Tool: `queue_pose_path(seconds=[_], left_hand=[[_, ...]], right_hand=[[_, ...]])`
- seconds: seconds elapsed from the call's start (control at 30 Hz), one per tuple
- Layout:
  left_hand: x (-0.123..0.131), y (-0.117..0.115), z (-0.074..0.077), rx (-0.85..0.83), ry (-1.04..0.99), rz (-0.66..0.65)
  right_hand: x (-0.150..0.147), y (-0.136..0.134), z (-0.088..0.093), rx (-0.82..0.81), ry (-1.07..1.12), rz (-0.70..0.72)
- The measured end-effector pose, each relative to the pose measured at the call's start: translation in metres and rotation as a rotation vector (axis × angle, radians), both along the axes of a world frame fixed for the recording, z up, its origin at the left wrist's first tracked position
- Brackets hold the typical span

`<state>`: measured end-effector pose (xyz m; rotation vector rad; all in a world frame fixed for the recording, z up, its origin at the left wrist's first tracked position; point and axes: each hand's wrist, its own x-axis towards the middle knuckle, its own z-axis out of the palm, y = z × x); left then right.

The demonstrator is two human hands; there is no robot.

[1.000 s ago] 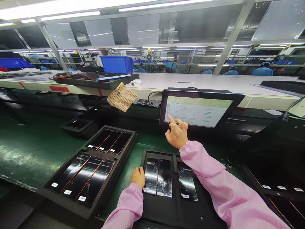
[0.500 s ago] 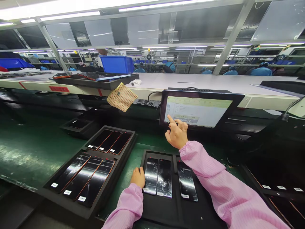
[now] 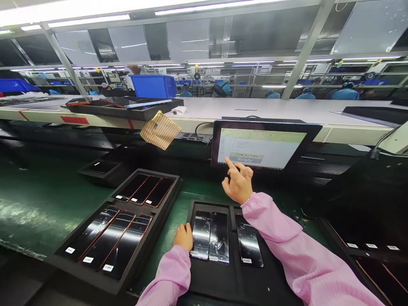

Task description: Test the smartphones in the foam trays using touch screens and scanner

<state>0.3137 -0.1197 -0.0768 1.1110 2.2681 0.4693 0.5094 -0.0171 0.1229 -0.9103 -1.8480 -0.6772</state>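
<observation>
Head view: right hand (image 3: 238, 180) is pointing its index at the lower left of the screen (image 3: 267, 146), other fingers curling loosely; left hand (image 3: 184, 237) is resting on the left rim of the near tray (image 3: 213, 278), finger spread impossible to tell. Three phones (image 3: 219, 238) are lying there, the right sleeve (image 3: 306, 250) partly blocking the tray. Six-phone tray (image 3: 161, 214) is sitting leftward, cloth (image 3: 161, 131) hanging beyond it.

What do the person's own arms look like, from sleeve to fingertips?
The left sleeve and right sleeve are both loose, light pink fabric; fine lines show on the right one, whose cuff is gathered. No gloves or rings are visible.
</observation>
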Motion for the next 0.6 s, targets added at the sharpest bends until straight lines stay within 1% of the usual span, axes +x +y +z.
queue_pose_path(seconds=[0.2,0.27,0.37,0.43,0.53,0.6], left_hand=[[0.000,0.000,0.001,0.004,0.018,-0.001],[0.000,0.001,0.001,0.005,0.025,-0.002],[-0.001,0.001,0.000,0.009,0.035,-0.003],[-0.001,0.001,0.000,0.014,0.041,-0.003],[-0.002,0.001,-0.001,0.021,0.048,-0.005],[-0.003,0.002,-0.002,0.025,0.051,-0.007]], right_hand=[[0.026,-0.001,-0.002,0.018,0.104,0.029],[0.032,-0.002,0.000,0.032,0.099,0.008],[0.034,-0.003,0.005,0.042,0.043,-0.070],[0.032,-0.002,0.008,0.008,0.018,-0.108],[0.031,0.001,0.010,-0.039,0.018,-0.121],[0.030,0.002,0.011,-0.040,0.018,-0.122]])
